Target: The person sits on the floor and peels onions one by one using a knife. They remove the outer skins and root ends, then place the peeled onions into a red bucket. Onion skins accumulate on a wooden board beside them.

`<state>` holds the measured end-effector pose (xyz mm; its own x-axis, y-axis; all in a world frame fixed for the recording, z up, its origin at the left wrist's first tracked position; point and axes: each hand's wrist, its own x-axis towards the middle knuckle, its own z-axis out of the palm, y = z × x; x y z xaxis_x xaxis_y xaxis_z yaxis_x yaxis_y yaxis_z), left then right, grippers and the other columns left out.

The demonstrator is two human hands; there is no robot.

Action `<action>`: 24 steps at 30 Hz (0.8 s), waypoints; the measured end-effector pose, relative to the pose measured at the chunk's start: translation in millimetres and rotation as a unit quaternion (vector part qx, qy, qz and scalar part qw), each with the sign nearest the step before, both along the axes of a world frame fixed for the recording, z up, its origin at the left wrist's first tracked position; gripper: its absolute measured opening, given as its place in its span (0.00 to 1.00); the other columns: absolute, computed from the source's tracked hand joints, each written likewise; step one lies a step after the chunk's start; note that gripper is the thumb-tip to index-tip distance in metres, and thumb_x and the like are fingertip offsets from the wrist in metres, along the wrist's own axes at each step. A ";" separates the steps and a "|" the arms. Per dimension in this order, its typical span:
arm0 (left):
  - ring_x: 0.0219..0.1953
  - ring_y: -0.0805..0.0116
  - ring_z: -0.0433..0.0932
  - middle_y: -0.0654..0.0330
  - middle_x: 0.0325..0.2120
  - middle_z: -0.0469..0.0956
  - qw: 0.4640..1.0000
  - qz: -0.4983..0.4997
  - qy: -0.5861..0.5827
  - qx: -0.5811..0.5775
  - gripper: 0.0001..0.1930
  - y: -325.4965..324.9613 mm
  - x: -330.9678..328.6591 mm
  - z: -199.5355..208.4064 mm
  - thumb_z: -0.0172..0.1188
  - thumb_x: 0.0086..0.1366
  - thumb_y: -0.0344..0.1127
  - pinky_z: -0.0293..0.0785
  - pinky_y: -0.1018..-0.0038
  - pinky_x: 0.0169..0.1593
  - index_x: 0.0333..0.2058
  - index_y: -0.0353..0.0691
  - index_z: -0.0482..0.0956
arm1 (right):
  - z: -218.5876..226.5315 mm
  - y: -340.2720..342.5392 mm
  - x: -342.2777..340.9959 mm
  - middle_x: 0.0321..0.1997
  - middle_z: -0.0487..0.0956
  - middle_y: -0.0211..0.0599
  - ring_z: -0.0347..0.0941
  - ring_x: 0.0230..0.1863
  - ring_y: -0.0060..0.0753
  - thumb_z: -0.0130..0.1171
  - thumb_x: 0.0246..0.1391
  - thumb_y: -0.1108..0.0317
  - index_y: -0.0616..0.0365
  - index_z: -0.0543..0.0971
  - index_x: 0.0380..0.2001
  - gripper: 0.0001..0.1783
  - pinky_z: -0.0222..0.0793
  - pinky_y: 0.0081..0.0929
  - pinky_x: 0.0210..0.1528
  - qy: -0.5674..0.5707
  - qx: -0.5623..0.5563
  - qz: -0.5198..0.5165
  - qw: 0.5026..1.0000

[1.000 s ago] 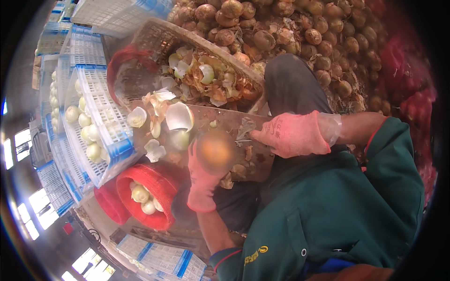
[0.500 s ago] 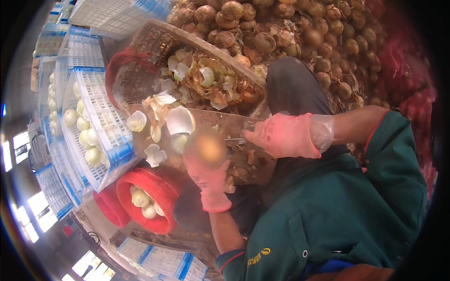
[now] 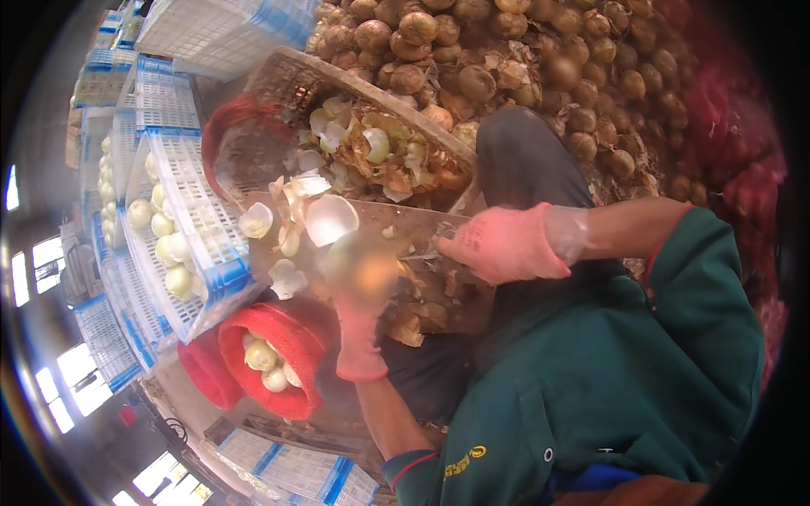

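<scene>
My left hand [image 3: 359, 333], in a pink glove, is closed around an onion [image 3: 372, 275] over a brown board [image 3: 468, 297] across my lap. A smudged, blurred spot hides most of the onion and my fingertips. My right hand [image 3: 510, 243], gloved in pink with a clear plastic cuff, is closed on a small knife [image 3: 424, 254]. Only a little of its thin blade shows, apart from the onion. Beside the left hand on the board lie a white onion shell [image 3: 332, 221], a cut onion piece [image 3: 256, 221] and dry brown skins [image 3: 407, 326].
A crate of onion peelings [image 3: 384, 97] stands beyond the board. Unpeeled onions [image 3: 477, 84] are heaped behind it. At left are white-and-blue crates [image 3: 221, 219] with peeled onions [image 3: 163, 224]. A red tub [image 3: 316, 325] holding peeled onions sits near my left forearm.
My left hand and the onion have shifted slightly left, and the onion appears turned. The right hand stays nearly in place. The whole view has moved a little.
</scene>
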<state>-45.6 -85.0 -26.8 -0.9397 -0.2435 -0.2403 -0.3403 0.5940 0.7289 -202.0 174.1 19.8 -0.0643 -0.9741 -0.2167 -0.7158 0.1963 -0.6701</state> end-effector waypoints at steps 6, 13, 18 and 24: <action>0.58 0.39 0.61 0.35 0.57 0.58 0.940 0.084 -0.022 -0.331 0.50 99.4 -2.0 59.2 0.73 0.43 0.53 0.59 0.53 0.61 0.60 0.34 0.59 | 3.0 10.0 7.0 0.30 0.77 0.46 0.77 0.36 0.47 0.56 0.44 0.72 0.65 0.70 0.34 0.12 0.73 0.36 0.34 0.201 -0.003 0.177 0.963; 0.57 0.35 0.59 0.33 0.56 0.58 0.934 0.123 -0.083 -0.324 0.53 88.4 -11.6 40.0 0.77 0.35 0.50 0.61 0.50 0.58 0.58 0.33 0.60 | 10.8 -12.2 -17.8 0.24 0.72 0.40 0.73 0.29 0.40 0.55 0.45 0.70 0.64 0.70 0.37 0.13 0.69 0.33 0.28 0.084 -0.041 0.119 0.988; 0.53 0.44 0.66 0.43 0.52 0.65 0.966 0.129 -0.004 -0.225 0.49 65.2 -9.7 33.1 0.78 0.33 0.40 0.66 0.56 0.55 0.57 0.38 0.64 | 33.0 -20.2 -18.4 0.35 0.76 0.51 0.76 0.42 0.50 0.58 0.42 0.72 0.70 0.66 0.48 0.27 0.74 0.41 0.37 0.019 0.063 0.063 0.996; 0.52 0.60 0.71 0.55 0.51 0.71 0.989 0.142 0.026 -0.027 0.42 19.9 -3.7 23.6 0.74 0.35 0.26 0.68 0.67 0.57 0.55 0.40 0.69 | -7.0 -13.1 -7.2 0.39 0.75 0.52 0.75 0.41 0.51 0.57 0.43 0.74 0.69 0.64 0.52 0.29 0.74 0.40 0.38 0.046 0.001 0.045 0.998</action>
<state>-49.2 -65.1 -3.2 -0.8424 -0.5104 -0.1728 -0.4615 0.5178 0.7204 -209.2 161.0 12.8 0.0038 -0.9765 -0.2156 -0.7891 0.1295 -0.6005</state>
